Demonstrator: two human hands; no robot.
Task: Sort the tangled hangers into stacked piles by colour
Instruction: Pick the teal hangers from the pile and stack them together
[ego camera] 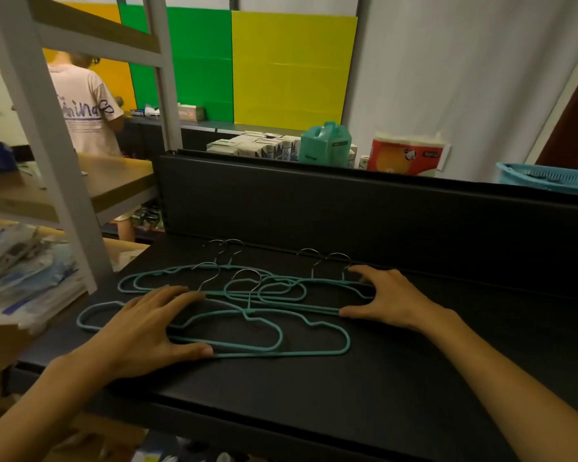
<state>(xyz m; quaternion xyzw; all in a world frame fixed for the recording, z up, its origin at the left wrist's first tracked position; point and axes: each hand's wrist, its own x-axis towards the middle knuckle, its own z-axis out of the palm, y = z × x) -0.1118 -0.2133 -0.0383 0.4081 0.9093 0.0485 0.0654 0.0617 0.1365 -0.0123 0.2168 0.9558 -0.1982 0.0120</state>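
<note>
Several teal hangers [314, 341] with silver hooks lie overlapped and tangled on a black shelf [314, 388]. My left hand [147, 328] lies flat over the left ends of the nearer hangers, its fingers straight and its thumb on the lowest bar. At the right end of the farther hangers my right hand [384, 295] is spread, with the fingers touching the upper wires and the thumb against the lower bar. All the hangers in view are teal.
A black back panel [347, 208] rises behind the shelf. A grey metal rack [47, 145] with packaged goods stands at the left. A teal jug [324, 143], cartons, a paper-roll pack [404, 155] and a blue basket [548, 178] sit behind. A person stands at the far left.
</note>
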